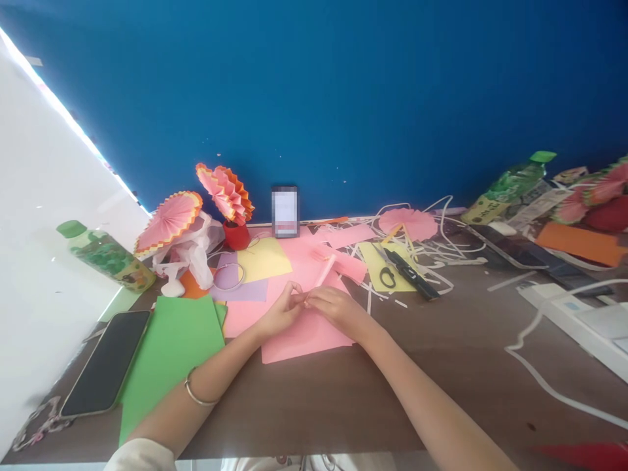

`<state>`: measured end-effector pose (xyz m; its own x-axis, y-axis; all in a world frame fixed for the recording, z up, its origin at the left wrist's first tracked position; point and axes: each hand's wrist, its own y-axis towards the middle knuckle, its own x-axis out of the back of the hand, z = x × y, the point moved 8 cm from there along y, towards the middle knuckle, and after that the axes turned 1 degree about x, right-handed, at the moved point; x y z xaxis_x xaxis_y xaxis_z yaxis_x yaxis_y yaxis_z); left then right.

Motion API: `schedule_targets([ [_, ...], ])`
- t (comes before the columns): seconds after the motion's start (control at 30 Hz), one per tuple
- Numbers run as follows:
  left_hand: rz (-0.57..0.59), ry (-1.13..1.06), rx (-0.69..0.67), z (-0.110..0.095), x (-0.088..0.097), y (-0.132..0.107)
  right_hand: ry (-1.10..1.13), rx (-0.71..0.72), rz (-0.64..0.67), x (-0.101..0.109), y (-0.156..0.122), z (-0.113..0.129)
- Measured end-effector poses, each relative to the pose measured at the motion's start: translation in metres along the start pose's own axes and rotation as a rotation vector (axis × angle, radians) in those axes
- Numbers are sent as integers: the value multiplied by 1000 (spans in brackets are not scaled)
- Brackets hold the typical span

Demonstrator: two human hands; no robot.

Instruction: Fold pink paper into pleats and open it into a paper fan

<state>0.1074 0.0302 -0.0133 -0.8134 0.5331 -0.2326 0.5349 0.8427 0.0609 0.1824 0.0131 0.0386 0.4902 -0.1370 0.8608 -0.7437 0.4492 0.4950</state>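
My left hand and my right hand meet over pink paper sheets, fingertips pinched together. Between them is a narrow folded strip of pale pink paper, its far end slanting up and away past my right fingers. The end at my fingertips is mostly hidden. Just beyond lie more pink paper pieces. Right of my right hand, scissors and a black cutter rest on a yellow sheet.
Green sheets and a phone lie left. Paper fans, a red pot, a bottle and an upright phone stand behind. White cables, paper scraps and a power strip are at right.
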Motion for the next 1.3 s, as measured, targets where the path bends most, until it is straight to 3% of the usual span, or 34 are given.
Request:
schedule_targets([
  [0.47, -19, 17, -14, -2, 2, 1, -173, 54, -27, -4, 1, 12],
  [0.87, -52, -46, -20, 0, 6, 1, -8, -13, -118, 1, 2, 1],
  [1.3, -77, -35, -1, -1, 5, 1, -102, 59, -35, -4, 3, 12],
])
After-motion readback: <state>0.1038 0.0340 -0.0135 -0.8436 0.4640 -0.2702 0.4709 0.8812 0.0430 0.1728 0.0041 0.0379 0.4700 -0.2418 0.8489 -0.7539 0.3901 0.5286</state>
